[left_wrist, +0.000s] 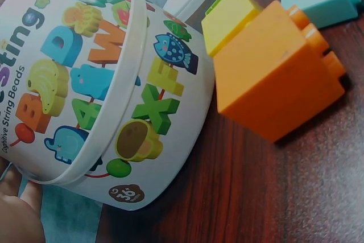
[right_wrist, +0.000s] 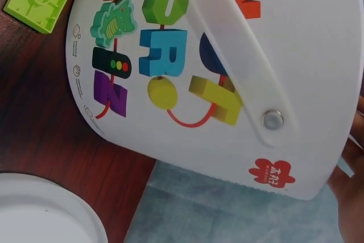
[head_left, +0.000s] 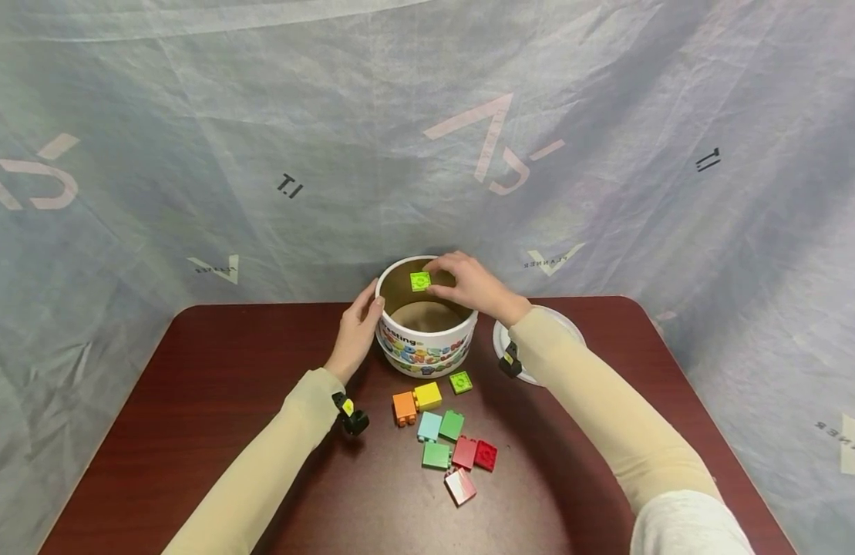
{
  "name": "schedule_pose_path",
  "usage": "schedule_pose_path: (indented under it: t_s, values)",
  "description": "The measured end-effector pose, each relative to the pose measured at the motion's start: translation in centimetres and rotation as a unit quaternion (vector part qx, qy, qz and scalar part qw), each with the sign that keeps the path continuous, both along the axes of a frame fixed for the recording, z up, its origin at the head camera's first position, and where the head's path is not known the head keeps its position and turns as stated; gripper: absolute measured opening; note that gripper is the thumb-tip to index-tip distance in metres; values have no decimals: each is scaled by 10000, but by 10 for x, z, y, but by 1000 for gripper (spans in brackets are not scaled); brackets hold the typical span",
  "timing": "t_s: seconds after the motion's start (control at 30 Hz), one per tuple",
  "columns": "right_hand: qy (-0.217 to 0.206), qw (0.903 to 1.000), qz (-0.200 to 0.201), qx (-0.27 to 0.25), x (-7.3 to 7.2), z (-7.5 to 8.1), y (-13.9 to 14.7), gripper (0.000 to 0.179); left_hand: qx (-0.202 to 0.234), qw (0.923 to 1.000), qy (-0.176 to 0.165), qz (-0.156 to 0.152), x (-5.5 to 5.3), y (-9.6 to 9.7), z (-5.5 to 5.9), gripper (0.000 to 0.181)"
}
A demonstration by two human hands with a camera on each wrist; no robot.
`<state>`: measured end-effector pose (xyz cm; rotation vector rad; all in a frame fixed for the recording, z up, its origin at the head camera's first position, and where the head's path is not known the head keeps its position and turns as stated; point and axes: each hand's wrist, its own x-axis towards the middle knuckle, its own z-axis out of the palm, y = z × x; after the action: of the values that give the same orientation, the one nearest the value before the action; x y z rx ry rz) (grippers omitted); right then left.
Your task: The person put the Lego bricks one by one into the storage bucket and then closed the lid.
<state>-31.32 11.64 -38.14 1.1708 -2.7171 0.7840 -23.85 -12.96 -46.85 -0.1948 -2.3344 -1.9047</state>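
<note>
A round white bucket [head_left: 427, 351] with colourful printed letters and animals stands at the back of the table. My left hand [head_left: 355, 331] grips its left rim, thumb on the near side. Over the bucket's opening my right hand [head_left: 474, 285] pinches a lime-green toy brick [head_left: 420, 281] between thumb and fingers. In the left wrist view the bucket's white handle [left_wrist: 122, 72] hangs down across the print. A second lime-green brick [head_left: 461, 382] lies on the table just in front of the bucket, hollow side up; the right wrist view also catches it.
In front of the bucket lie an orange brick [head_left: 404, 408], a yellow brick [head_left: 428, 396], a light blue brick [head_left: 429, 426], green bricks [head_left: 451, 425] and several red ones [head_left: 465, 452]. A round white lid [head_left: 538, 339] rests right of the bucket, partly under my right forearm. Grey cloth [head_left: 371, 154] hangs behind the table.
</note>
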Motion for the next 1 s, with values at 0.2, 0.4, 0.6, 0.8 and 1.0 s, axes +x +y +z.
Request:
schedule_pose_path:
  t_s: [0.2,0.4,0.6,0.8,1.0]
  values:
    - [40,10000,-6,-38,-1,0,-3,38,48,9999,90,-33,-1,1,1,56]
    - [80,9999,24,-63,-1,-2,-4,37,66,9999,81,-31,-1,1,1,55]
    - [86,9999,27,-69,-1,-3,-4,37,84,10000,-17,-21,2,1,4,56]
    - [6,9999,24,-128,-1,-5,-1,37,162,9997,-159,-47,8,3,17,55]
    - [-56,9999,-2,-127,-1,-4,2,37,144,9999,-13,-31,-2,0,-1,56]
